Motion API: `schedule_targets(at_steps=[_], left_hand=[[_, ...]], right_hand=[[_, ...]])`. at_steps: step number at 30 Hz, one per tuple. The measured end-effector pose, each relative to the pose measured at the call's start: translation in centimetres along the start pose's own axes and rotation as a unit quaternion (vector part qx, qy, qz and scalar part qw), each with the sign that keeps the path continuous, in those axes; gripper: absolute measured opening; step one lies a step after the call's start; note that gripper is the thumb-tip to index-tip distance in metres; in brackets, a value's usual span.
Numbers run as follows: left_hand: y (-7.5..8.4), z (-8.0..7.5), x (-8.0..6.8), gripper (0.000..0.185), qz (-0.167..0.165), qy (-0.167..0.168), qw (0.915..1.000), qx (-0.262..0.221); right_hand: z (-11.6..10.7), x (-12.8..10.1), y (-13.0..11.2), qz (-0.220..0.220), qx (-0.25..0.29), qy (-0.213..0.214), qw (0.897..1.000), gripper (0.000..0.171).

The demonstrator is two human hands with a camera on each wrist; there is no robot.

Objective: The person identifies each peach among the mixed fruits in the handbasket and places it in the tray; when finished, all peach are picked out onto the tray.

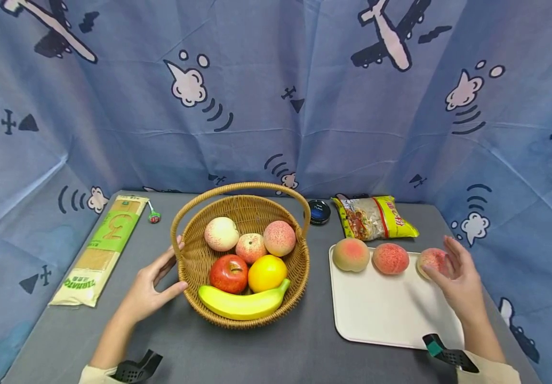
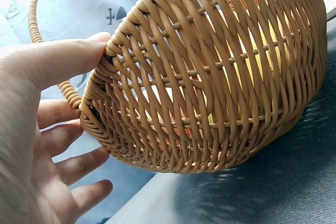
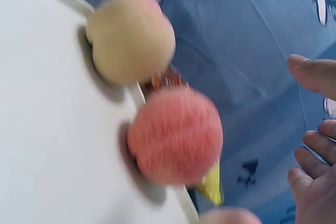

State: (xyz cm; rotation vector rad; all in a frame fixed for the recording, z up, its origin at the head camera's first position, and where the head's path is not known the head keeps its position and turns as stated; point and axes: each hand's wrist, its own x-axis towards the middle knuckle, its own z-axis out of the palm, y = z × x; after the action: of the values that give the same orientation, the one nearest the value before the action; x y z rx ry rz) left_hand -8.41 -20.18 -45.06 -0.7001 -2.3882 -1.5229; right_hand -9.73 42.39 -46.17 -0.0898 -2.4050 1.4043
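My left hand (image 1: 148, 288) is at the left side of a round wicker basket (image 1: 300, 277), with thumb and fingers spread. In the left wrist view its thumb tip and fingertips meet the woven rim near the foot of the handle. Inside lie a red apple (image 1: 229, 274), an orange (image 1: 267, 273), a banana (image 1: 244, 304) and several peaches (image 1: 279, 238). My right hand (image 1: 463, 285) hovers with loosely bent fingers beside the rightmost peach (image 1: 431, 262), partly covering it. That peach, a red peach (image 1: 391, 259) and a paler peach (image 1: 351, 255) form a row on a white tray (image 1: 381, 314).
Behind the tray lies a yellow food packet (image 1: 376, 217), beside a dark round tin (image 1: 319, 212). A long noodle packet (image 1: 100, 248) and a lollipop (image 1: 153, 216) are at the left. A blue printed curtain (image 1: 256, 106) hangs behind the grey table (image 1: 300, 352).
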Motion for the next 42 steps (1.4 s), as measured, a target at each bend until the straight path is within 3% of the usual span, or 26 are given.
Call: schedule_targets(at_steps=[6, 10, 15, 20, 26, 35, 40, 42], left_hand=[[0.0, 0.0, -0.1, 0.077, 0.0, 0.001, 1.0, 0.001], [0.0, 0.0, -0.1, 0.077, -0.003, 0.001, 1.0, 0.003], [0.1, 0.0, 0.0, 0.078, 0.002, -0.001, 1.0, 0.001], [0.3, 0.0, 0.0, 0.077, 0.01, -0.011, 0.9999, -0.003], [0.5, -0.1, 0.0, 0.075, -0.005, -0.012, 0.9999, 0.005], [0.3, -0.1, 0.1, 0.077, 0.007, -0.003, 1.0, -0.002], [0.3, -0.1, 0.1, 0.077, 0.008, -0.009, 0.9999, 0.002], [0.3, 0.0, 0.1, 0.077, 0.009, -0.011, 0.9999, 0.002]], right_hand=[[3.4, -1.6, -8.5, -0.086, 0.037, -0.074, 0.993, 0.083], [5.4, -2.1, -11.5, -0.138, 0.088, -0.123, 0.979, 0.085], [7.9, -2.5, -14.5, -0.181, 0.115, -0.186, 0.959, 0.086], [10.1, -2.6, -17.6, -0.192, 0.121, -0.251, 0.941, 0.084], [13.2, -2.3, -20.4, -0.214, 0.137, -0.307, 0.917, 0.083], [18.5, -0.7, -24.1, -0.247, 0.147, -0.361, 0.887, 0.075], [21.9, 0.7, -25.3, -0.225, 0.152, -0.419, 0.866, 0.07], [23.4, 1.2, -25.5, -0.209, 0.134, -0.44, 0.863, 0.069]])
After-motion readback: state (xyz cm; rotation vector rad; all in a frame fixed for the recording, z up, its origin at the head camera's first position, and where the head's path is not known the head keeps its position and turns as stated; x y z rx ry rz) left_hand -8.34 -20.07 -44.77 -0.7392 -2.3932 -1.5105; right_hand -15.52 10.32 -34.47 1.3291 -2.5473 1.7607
